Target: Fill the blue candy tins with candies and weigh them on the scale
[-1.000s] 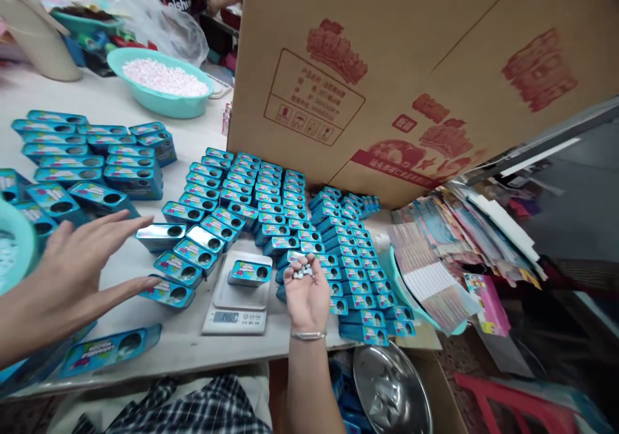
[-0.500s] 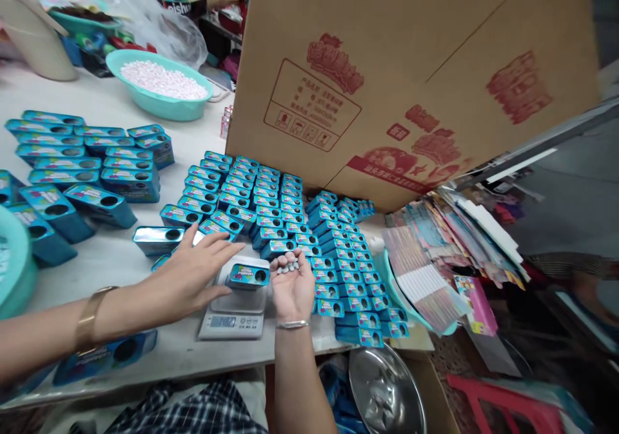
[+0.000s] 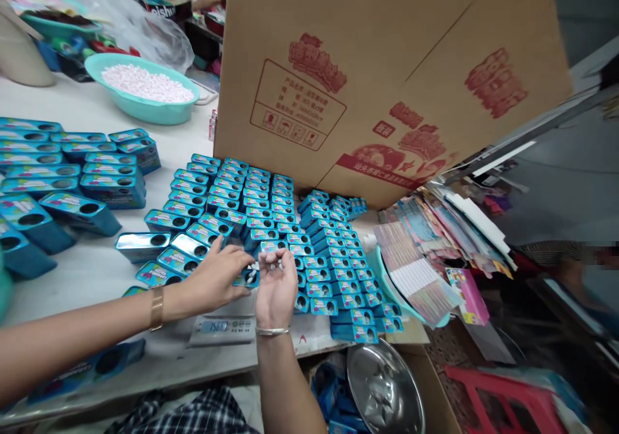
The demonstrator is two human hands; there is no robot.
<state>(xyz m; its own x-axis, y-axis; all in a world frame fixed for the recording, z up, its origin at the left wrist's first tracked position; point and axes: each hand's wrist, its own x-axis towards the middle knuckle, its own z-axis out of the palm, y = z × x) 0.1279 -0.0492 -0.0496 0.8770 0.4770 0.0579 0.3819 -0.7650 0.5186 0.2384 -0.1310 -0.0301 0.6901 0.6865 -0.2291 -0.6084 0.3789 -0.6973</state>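
My left hand (image 3: 217,276) has its thumb and fingers on either side of a blue tin (image 3: 246,278) with a round hole in its top. The tin is on the small white kitchen scale (image 3: 223,331), whose lit display shows digits. My right hand (image 3: 276,292) is cupped, palm up, beside the tin's right end. Small white pellets (image 3: 273,264) sit under its curled fingers, and a few more lie at the tin's hole. Tins in rows (image 3: 261,203) stand just behind both hands.
A turquoise basin (image 3: 140,111) of pale pellets stands at the back left. More blue tins (image 3: 113,186) cover the left side. A large cardboard box (image 3: 367,66) rises behind the rows. At right are a basin with striped sheets (image 3: 416,273) and stacked packaging (image 3: 464,227). A steel bowl (image 3: 384,389) sits below.
My right hand has tilted toward the tin, and pellets now show at its hole. My left hand has closed in around the tin. The scale's digits have changed. The camera view has shifted slightly.
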